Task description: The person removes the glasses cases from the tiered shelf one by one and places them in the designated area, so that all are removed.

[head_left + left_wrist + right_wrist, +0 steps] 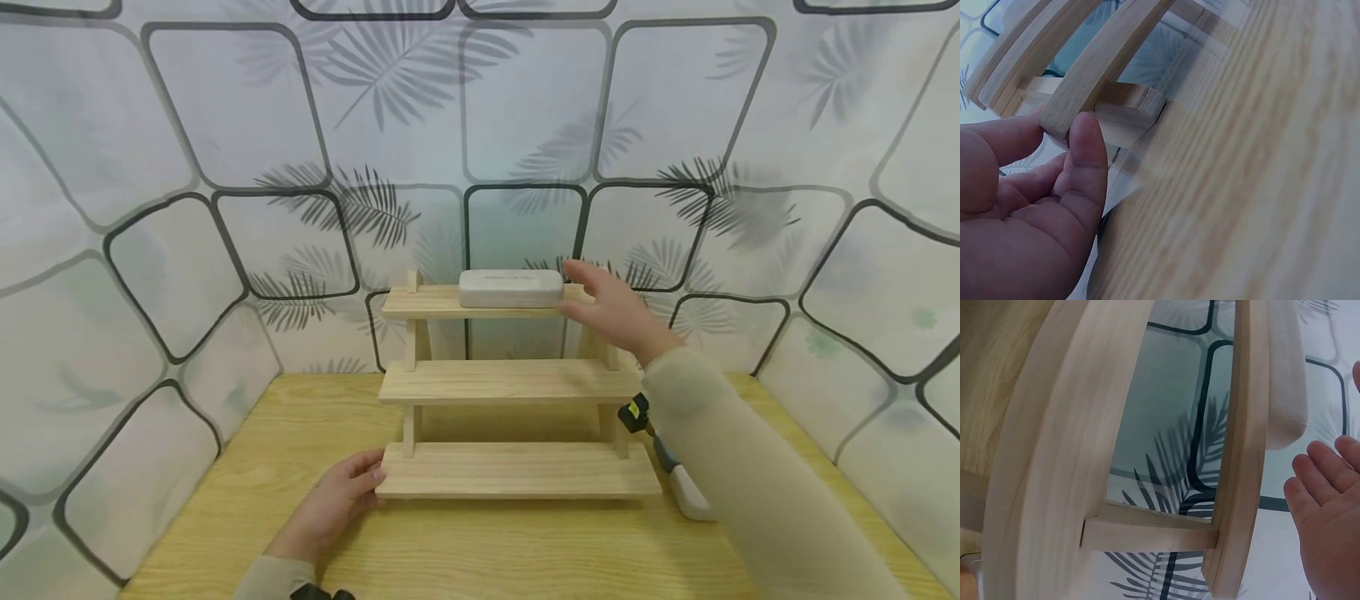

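A three-tier wooden display shelf stands on the table. My left hand pinches the left end of its bottom plank; in the left wrist view, the thumb and a finger of this hand meet at the plank's corner. On the top plank lies a white oblong case with faint lettering on its lid. My right hand is beside the case's right end, fingers extended and holding nothing. The right wrist view has this hand close to the end of the case.
A white and dark object lies on the wooden table right of the shelf, partly behind my right forearm. Patterned sheeting with leaves and rounded outlines encloses the back and sides.
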A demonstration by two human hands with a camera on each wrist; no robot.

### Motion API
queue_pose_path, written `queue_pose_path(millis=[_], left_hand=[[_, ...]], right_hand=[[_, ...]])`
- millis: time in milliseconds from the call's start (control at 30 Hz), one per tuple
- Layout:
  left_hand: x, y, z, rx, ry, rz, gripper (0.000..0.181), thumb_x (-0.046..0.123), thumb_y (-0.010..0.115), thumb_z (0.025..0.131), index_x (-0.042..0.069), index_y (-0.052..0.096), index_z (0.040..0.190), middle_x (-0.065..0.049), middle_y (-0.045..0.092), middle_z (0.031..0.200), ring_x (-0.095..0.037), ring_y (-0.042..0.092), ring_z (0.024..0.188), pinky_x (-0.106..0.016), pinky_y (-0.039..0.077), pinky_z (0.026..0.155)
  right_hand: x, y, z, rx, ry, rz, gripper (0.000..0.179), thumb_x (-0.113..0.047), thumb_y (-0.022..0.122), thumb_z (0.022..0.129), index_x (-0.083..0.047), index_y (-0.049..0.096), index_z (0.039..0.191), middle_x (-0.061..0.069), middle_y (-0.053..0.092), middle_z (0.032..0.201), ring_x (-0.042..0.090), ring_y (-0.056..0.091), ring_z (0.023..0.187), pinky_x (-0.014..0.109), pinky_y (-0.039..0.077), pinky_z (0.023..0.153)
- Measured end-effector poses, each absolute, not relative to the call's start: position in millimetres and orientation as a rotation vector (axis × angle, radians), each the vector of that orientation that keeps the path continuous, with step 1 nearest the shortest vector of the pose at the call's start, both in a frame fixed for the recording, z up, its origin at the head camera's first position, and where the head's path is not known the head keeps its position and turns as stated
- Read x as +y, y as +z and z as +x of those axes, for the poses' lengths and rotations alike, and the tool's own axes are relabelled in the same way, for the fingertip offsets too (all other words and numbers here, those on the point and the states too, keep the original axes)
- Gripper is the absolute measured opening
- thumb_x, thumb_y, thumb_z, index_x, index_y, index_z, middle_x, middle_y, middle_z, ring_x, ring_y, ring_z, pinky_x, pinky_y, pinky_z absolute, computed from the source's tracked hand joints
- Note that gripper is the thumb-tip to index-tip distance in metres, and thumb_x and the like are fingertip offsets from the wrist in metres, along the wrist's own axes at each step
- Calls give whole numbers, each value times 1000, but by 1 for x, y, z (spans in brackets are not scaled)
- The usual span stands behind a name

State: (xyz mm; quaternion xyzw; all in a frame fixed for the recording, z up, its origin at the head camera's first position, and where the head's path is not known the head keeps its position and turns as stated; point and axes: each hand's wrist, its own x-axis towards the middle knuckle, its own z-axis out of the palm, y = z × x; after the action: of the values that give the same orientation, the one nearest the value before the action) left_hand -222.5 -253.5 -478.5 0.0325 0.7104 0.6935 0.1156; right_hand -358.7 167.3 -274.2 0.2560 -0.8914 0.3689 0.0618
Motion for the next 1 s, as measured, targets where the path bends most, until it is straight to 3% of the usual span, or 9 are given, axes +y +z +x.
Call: queue_pose_path(millis=[467,1000], left_hand=[[-255,-480,-224,2066,2031,120,60,18,52,108,-17,29,150,-32,45,146,-25,59,114,-37,55,88],[-257,-480,-224,2069,2020,131,61,20,52,108,-16,28,151,-30,45,145,-25,58,116,-37,55,89]], right_hand=[[156,-271,-380,-2756,1029,724,81,-41,66,99,-9,25,161,10,29,164,35,30,147,53,25,118],[150,-267,-395,-2846,947,740,90,-49,68,95,-16,20,164,8,26,165,29,24,150,51,21,120]])
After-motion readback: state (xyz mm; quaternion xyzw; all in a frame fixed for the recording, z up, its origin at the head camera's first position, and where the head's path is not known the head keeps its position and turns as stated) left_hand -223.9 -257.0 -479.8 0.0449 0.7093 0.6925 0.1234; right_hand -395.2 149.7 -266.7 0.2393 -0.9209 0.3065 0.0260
